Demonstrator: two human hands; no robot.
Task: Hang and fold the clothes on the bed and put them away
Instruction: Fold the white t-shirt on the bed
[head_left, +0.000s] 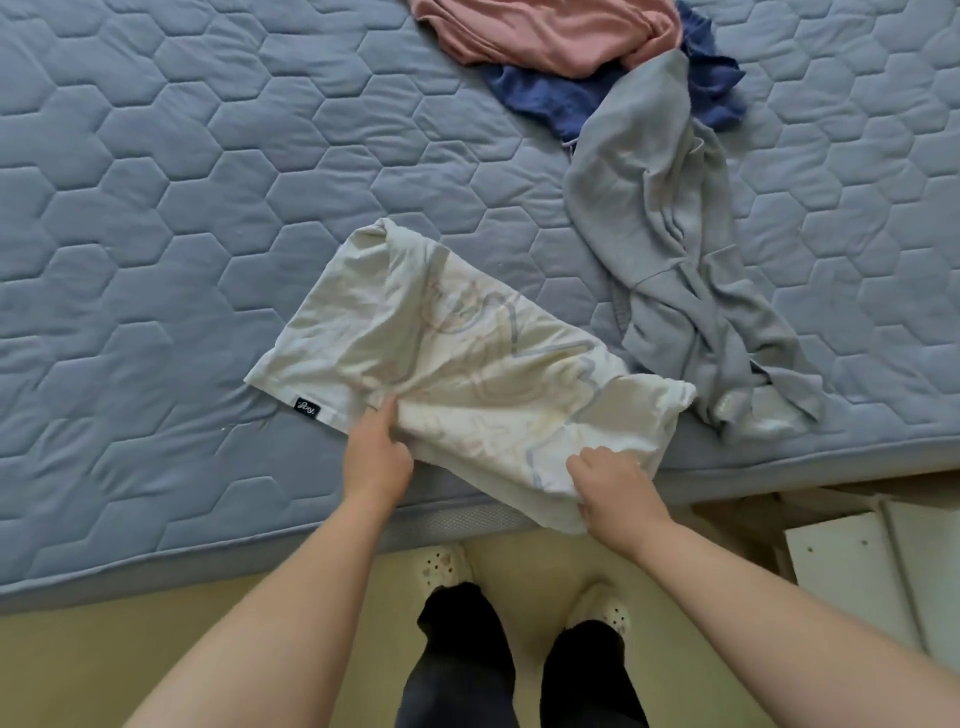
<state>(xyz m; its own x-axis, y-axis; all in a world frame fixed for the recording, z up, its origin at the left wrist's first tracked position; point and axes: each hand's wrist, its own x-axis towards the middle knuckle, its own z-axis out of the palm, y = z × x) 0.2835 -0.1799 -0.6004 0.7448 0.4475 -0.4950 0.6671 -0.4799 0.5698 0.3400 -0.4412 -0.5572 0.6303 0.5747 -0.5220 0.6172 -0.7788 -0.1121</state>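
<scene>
Cream shirt (457, 364) lying folded near the bed's (156, 234) front edge, at 6 o'clock on the mattress, its near corner hanging over the edge, a small dark label (307, 407) at its 8 o'clock corner. Left hand (376, 457) with fingers pressed together, pinching the shirt's near hem; right hand (618, 488) curled tight, gripping the overhanging corner at 5 o'clock. Grey garment (670, 249) crumpled at 2 o'clock beside the shirt, touching a blue one (550, 98) and a pink one (545, 31) piled at 12 o'clock.
</scene>
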